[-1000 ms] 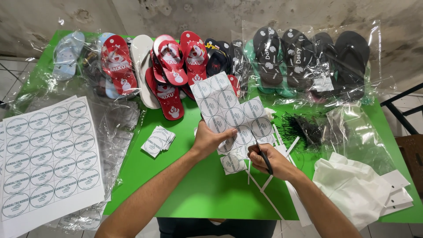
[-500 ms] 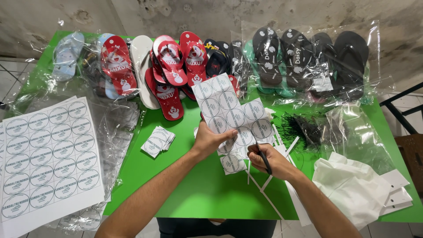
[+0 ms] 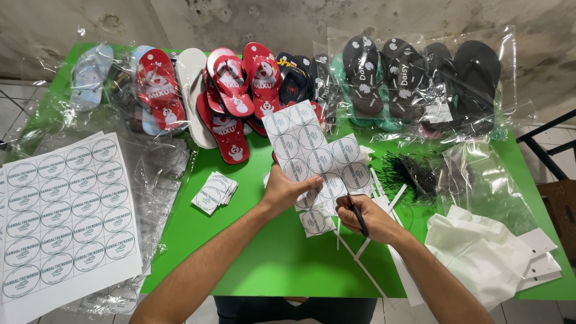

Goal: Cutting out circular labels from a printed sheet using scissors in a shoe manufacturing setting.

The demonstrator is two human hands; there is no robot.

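Far on the left, a big sheet of round stickers is lying half on the green counter and half past its edge. Along the back, a row of red flip-flops with snowmen is sitting next to black flip-flops in clear bags. A small stack of cut stickers is waiting just left of the hands.

In the middle, the left hand is closing around the bottom edge of a cut-down sticker sheet, thumb on top, and holding it up off the counter. Just right of it, the right hand is gripping a thin black tool. It looks like scissors, but the hand is hiding most of it, so I am not sure. The tool is touching the lower edge of the sheet. One cut sticker is lying right under the hands, and thin white paper strips are lying around it.

To cut well here, the left hand should be keeping the sheet flat and tight, and the blade should be going along the white gap between the circles, never into a circle.

On the right, black string ties, a clear bag and folded white bags are resting near the edge.
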